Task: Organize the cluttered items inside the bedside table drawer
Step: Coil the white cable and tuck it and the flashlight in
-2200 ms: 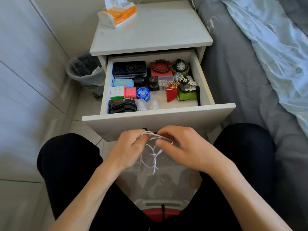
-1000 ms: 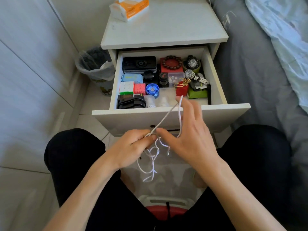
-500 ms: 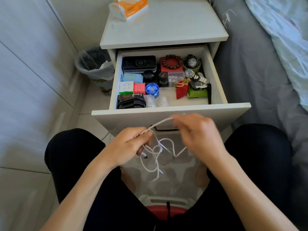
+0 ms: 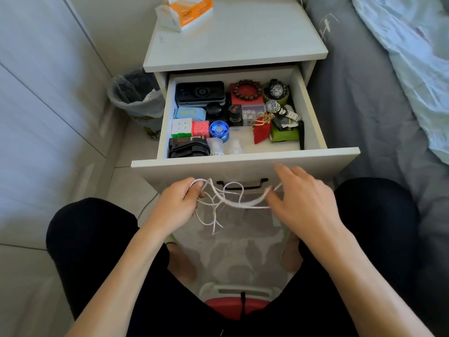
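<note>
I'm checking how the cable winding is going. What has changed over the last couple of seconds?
The right hand has swung out to the right, away from the left hand, drawing a loop of the white cable with it; its fingers now look spread and blurred, so its grip is unclear. The left hand still pinches the bundled cable in front of the drawer. The drawer's contents look unchanged.

A white cord (image 4: 228,203) is seen in front of a cream drawer (image 4: 243,166) with a black handle (image 4: 243,184). Inside, a shiny blue yo-yo (image 4: 219,131), a red pouch (image 4: 262,132), a green box (image 4: 284,135) and brown beads (image 4: 247,90) on a red box are seen. One cube (image 4: 181,127) is coloured white, red and green; the pink block (image 4: 201,128) beside it is perhaps another cube. An orange and white tissue box (image 4: 187,10) is seen on top.
</note>
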Demonstrator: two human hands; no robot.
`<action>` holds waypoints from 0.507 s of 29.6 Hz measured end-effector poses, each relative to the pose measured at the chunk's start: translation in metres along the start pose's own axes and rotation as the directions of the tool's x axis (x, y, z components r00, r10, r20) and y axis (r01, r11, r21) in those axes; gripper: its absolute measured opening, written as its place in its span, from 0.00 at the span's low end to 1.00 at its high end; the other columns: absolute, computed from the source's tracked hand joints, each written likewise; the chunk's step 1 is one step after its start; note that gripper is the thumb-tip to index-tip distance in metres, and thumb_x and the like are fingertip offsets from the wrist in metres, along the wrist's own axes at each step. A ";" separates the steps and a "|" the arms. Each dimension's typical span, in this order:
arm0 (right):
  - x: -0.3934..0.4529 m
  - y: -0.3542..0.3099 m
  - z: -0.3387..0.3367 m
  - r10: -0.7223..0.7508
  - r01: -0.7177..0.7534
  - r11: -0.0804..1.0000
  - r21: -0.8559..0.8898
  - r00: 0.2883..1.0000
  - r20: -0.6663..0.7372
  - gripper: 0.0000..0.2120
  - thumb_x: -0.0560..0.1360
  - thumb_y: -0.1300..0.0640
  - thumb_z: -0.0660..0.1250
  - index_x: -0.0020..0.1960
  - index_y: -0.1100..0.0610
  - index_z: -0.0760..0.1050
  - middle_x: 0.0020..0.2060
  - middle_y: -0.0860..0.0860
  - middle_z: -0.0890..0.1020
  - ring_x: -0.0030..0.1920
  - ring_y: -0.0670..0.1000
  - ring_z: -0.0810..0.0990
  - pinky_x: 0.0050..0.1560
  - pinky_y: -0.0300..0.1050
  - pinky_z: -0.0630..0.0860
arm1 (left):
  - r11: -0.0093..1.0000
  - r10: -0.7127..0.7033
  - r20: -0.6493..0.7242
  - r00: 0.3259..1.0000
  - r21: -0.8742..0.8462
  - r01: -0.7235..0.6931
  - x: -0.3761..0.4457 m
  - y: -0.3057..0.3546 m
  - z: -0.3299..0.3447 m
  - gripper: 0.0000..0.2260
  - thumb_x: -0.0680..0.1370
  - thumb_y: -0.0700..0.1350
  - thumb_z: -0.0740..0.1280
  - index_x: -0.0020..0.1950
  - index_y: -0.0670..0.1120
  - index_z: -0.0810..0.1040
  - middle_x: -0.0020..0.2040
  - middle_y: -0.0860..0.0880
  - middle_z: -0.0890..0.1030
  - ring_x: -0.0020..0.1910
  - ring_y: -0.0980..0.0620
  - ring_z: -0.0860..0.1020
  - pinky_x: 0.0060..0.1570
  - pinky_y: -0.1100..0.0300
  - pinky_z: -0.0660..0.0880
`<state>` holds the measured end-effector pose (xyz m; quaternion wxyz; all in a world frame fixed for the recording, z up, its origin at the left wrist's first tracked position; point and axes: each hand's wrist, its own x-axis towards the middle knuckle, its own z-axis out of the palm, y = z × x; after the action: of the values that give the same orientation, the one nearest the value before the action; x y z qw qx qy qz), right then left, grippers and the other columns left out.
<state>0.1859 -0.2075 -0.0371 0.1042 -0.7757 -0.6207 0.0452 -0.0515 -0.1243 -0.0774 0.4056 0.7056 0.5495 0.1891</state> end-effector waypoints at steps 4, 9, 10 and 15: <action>0.002 -0.022 0.010 -0.173 0.167 0.985 0.053 0.973 0.152 0.35 0.75 0.38 0.64 0.76 0.47 0.54 0.69 0.51 0.68 0.64 0.57 0.74 0.50 0.52 0.77 | 0.965 0.208 0.013 0.978 0.161 -0.208 -0.007 0.020 0.000 0.15 0.85 0.51 0.59 0.39 0.54 0.74 0.33 0.57 0.76 0.35 0.57 0.75 0.34 0.64 0.67; 0.003 -0.042 0.025 -0.405 0.359 0.873 0.330 0.911 0.081 0.32 0.76 0.41 0.66 0.75 0.51 0.64 0.72 0.52 0.68 0.71 0.55 0.65 0.65 0.55 0.72 | 0.954 0.242 0.043 0.969 0.172 -0.246 -0.012 0.033 0.002 0.09 0.81 0.46 0.63 0.43 0.46 0.76 0.37 0.53 0.79 0.39 0.54 0.77 0.39 0.59 0.70; 0.001 -0.043 0.026 -0.417 0.389 0.837 0.385 0.909 -0.012 0.27 0.76 0.44 0.68 0.72 0.53 0.70 0.67 0.52 0.74 0.66 0.55 0.71 0.60 0.54 0.75 | 0.956 0.246 0.057 0.968 0.152 -0.252 -0.013 0.034 0.003 0.09 0.80 0.48 0.62 0.43 0.46 0.76 0.37 0.53 0.80 0.39 0.55 0.77 0.39 0.60 0.70; 0.001 -0.041 0.029 -0.370 0.453 0.630 0.631 0.889 -0.268 0.09 0.80 0.56 0.64 0.48 0.58 0.82 0.44 0.50 0.83 0.46 0.51 0.80 0.46 0.45 0.76 | 0.989 0.128 0.047 0.991 0.065 -0.131 -0.013 0.023 0.003 0.14 0.84 0.49 0.60 0.41 0.48 0.78 0.32 0.53 0.80 0.30 0.56 0.78 0.37 0.55 0.76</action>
<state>0.1416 -0.1951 -0.0561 0.4221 -0.5216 -0.7141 0.1995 -0.0388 -0.1391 -0.0589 0.3798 0.7570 0.4999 0.1810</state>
